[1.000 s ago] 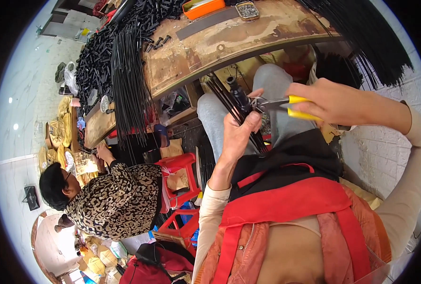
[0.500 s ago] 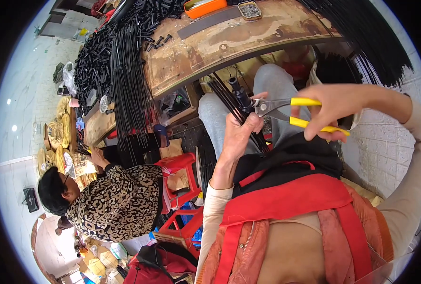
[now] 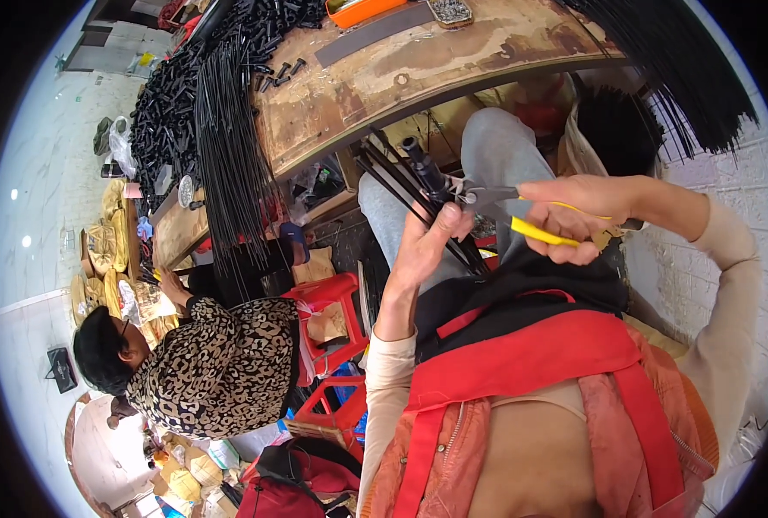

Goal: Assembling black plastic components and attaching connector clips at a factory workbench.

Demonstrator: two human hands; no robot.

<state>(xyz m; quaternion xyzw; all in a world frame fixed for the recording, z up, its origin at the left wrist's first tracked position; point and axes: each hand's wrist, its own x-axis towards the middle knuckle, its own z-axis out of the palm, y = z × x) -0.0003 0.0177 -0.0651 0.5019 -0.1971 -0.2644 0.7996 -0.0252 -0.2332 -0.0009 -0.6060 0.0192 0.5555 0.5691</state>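
Observation:
My left hand [image 3: 423, 246] is closed around a small bunch of thin black rods [image 3: 386, 180] and a black tubular fitting [image 3: 424, 164], held tilted above my knees. Wrapped round the handles of a pair of pliers [image 3: 535, 233] with yellow grips is my right hand [image 3: 578, 211]. The jaws of the pliers meet the side of the fitting, just beside my left thumb. A small metal piece seems to sit at the jaws, but it is too small to make out.
A worn wooden table [image 3: 341, 104] stands ahead, bearing a heap of black fittings [image 3: 164, 121], long black rods [image 3: 229, 147], an orange tray [image 3: 362, 12] and a dish of small metal parts [image 3: 450, 12]. A co-worker [image 3: 211, 371] sits at left near red stools [image 3: 328, 324].
My right hand has squeezed the plier handles closer together. Both hands, with the rods and fitting, have shifted slightly left.

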